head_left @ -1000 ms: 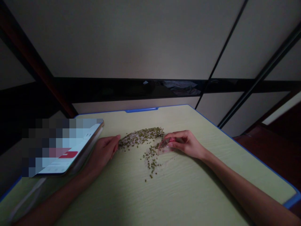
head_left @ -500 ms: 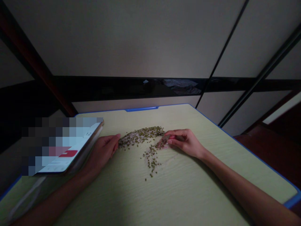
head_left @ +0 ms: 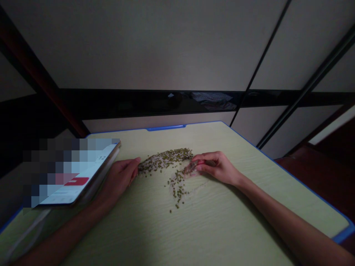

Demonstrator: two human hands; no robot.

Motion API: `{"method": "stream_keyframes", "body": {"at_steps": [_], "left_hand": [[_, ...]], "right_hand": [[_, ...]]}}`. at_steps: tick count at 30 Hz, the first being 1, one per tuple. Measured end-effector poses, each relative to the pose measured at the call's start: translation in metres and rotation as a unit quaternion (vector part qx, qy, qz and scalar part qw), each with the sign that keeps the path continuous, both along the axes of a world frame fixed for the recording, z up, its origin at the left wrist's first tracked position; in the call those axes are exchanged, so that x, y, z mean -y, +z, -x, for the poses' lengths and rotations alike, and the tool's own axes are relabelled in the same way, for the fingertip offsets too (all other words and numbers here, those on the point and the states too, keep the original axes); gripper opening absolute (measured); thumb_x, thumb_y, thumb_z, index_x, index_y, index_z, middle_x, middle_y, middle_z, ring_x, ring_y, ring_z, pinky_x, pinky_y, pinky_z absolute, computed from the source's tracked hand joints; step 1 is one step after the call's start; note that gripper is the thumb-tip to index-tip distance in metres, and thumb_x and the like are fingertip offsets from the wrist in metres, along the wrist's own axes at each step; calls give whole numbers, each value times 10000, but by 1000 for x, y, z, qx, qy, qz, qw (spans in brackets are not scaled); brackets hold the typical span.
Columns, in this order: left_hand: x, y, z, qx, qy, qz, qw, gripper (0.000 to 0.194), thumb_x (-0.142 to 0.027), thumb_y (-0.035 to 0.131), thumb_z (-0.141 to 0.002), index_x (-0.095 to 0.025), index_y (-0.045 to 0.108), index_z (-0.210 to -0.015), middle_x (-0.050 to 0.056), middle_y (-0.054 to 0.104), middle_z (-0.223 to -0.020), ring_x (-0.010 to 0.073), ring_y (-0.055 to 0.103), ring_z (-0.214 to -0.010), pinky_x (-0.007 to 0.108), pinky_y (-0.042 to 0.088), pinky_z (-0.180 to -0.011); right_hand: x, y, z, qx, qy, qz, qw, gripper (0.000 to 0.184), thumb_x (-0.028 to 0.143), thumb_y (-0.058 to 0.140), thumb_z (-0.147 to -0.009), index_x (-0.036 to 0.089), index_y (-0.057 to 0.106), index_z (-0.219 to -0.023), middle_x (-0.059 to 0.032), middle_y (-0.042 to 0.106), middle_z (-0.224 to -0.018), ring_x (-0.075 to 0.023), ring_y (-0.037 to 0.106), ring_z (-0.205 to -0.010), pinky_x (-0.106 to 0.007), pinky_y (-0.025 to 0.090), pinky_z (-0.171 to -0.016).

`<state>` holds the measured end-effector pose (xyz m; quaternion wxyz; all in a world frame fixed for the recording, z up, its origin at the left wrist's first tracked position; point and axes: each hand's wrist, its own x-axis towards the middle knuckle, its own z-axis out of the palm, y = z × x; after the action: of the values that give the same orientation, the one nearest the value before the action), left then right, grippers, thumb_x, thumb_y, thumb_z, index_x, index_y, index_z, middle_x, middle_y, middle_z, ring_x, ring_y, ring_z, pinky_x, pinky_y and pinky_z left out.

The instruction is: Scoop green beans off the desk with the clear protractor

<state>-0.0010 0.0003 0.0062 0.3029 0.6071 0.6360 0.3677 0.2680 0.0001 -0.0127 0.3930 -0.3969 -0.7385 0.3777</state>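
A long heap of small green beans, mixed with pale grains, lies on the table. A smaller scatter of the same beans trails toward me from its right end. My right hand is closed in a pinch on a small see-through piece of plastic with reddish marks, close beside the beans. At the heap's left end rests my left hand, its fingers curled together against the edge of the heap. Whatever may be between the left fingers is hidden.
The pale table has a blue rim and a blue handle strip at the far edge. A lit tablet stands tilted left of my left hand, with a white cable below it. Cabinet doors rise behind the table.
The whole view has shifted slightly left. The plastic piece in my right hand looks tilted a little differently; both hands stay in nearly the same places by the heap.
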Motion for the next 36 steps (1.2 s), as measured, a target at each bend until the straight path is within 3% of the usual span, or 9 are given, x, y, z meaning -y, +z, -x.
{"method": "stream_keyframes", "body": {"at_steps": [9,23,36], "left_hand": [[-1,-1,0,-9,3,-1,1000,411,-444,418,-720,-218,349,-384,-49,329,-334,115,348,-394,252,283,-477],[-2,-5,3,3,1,-2,1000,417,-452,425,-740,-213,363,-403,-54,342,-338,112,351,-399,250,286,-478],[-2,-5,3,-7,0,7,1000,425,-446,403,-744,-214,359,-391,-57,333,-331,106,345,-388,246,279,-477]], "right_hand": [[2,3,1,6,31,-1,999,197,209,595,-758,137,698,-910,-70,702,-846,-157,613,-727,-273,473,-648],[1,-1,8,-20,-21,-6,1000,238,210,596,-737,109,689,-931,-101,700,-898,-178,630,-761,-289,487,-682],[1,3,7,-18,48,0,999,186,178,601,-758,104,692,-903,-84,695,-849,-146,609,-730,-242,462,-643]]}}
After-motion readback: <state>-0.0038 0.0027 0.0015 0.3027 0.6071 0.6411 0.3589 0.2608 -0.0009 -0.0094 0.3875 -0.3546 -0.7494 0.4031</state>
